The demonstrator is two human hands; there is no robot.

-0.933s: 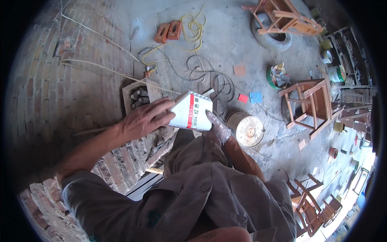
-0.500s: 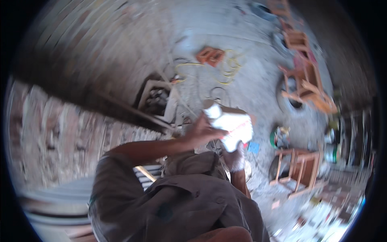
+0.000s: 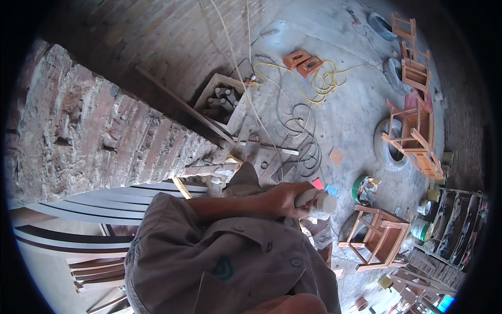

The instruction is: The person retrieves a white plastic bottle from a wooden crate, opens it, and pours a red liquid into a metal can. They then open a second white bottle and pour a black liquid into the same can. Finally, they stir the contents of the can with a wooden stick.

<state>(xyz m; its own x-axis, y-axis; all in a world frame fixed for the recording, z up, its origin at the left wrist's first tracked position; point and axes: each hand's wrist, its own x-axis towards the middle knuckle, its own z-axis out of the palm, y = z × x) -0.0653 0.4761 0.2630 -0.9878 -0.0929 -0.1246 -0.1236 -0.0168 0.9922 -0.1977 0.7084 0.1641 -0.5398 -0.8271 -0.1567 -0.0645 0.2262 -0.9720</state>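
No wording is showing clearly enough to be read. A green curling mark [image 3: 223, 268] is standing out on the front of the grey shirt [image 3: 175, 256], and a small reddish mark [image 3: 269, 246] is sitting near its chest flap, too small to make out. The pale capped container [image 3: 320, 203] is presenting no legible print.

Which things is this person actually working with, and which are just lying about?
In use:
pale container with reddish marks, gripped by the left hand
clear glove on the right hand, close by

Apparently just lying about:
yellow cord
two red bricks
tan square sheet
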